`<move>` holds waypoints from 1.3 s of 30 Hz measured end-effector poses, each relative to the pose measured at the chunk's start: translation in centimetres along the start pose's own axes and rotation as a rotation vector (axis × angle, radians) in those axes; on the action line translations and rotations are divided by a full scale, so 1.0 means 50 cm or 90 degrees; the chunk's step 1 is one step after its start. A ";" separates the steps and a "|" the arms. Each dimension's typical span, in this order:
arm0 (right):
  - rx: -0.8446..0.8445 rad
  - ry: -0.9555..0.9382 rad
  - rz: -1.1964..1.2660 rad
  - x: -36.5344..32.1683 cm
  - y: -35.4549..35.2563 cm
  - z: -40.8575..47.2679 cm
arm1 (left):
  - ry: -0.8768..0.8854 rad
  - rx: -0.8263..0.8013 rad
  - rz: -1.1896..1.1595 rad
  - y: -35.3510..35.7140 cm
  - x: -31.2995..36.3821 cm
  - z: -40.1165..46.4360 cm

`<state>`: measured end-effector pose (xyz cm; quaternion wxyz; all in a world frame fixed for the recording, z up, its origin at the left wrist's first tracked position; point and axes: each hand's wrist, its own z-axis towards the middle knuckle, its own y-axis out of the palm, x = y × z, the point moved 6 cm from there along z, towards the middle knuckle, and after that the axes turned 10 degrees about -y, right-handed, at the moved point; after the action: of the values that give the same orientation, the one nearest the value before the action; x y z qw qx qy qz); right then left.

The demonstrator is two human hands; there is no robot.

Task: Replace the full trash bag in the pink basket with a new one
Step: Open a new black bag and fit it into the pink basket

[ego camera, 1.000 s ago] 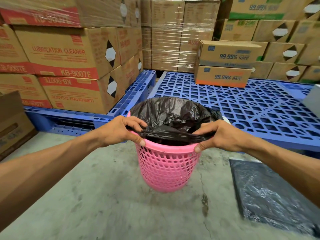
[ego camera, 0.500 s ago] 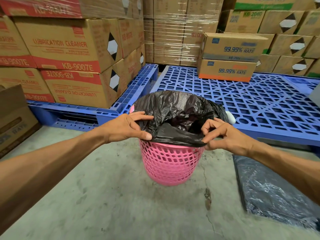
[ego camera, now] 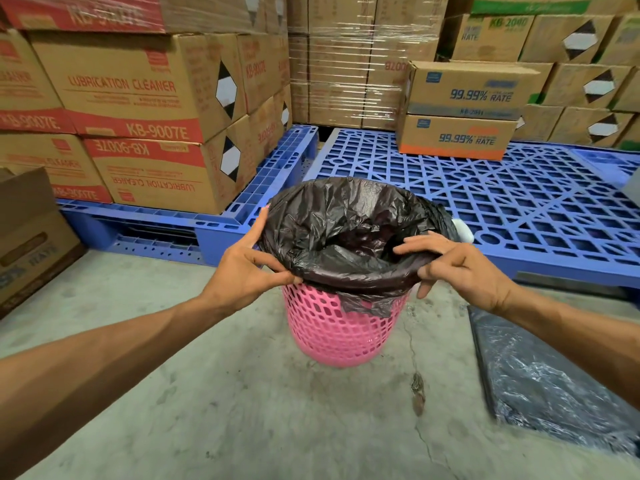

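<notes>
Since the earlier frames, both hands have worked the bag mouth from above the near rim down over it; the black film now wraps the near edge and a flap hangs on the outside wall. Left hand (ego camera: pixel 247 271) sits at the left side of the rim, thumb and fingers pinched on the folded trash bag (ego camera: pixel 346 233). Right hand (ego camera: pixel 460 268) is at the right side, fingers curled over the same folded edge, holding it too.

Pink basket (ego camera: pixel 332 334) stands upright on the concrete floor (ego camera: pixel 207 393), centre of the frame, just in front of the blue pallets (ego camera: pixel 519 202). Bag is inside it, mouth open and spread around the whole rim, crumpled low in the middle.

Progress, as a judgement: this looks like the new liner being fitted, near the end; only smoothing the cuff seems left. Cannot tell whether the bag holds anything. No tied-off full bag is clearly in view; a small white thing behind the basket is too hidden to name. Dark plastic sheet (ego camera: pixel 554 382) lies flat on the floor at lower right, well apart from the basket.
</notes>
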<state>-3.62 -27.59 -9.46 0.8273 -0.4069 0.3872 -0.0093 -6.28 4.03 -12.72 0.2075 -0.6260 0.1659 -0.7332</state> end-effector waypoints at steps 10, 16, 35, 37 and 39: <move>0.081 0.070 -0.235 -0.019 -0.057 0.100 | -0.289 -0.074 -0.078 -0.058 -0.040 0.050; -0.229 0.193 -0.241 0.002 0.020 0.185 | -0.100 0.193 0.221 -0.105 0.075 0.137; -0.516 0.345 -0.438 0.062 0.084 0.218 | -0.232 0.100 0.189 -0.042 0.013 0.230; -0.549 0.344 -0.454 0.060 0.087 0.218 | 0.134 0.156 0.369 -0.023 0.138 0.246; -0.614 0.398 -0.458 0.075 0.093 0.193 | 0.361 -0.027 0.520 0.061 0.200 0.244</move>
<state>3.85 -19.30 -11.44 0.3477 -0.8122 0.4095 -0.2275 4.77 -3.52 -3.78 0.4118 -0.2901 0.4619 -0.7300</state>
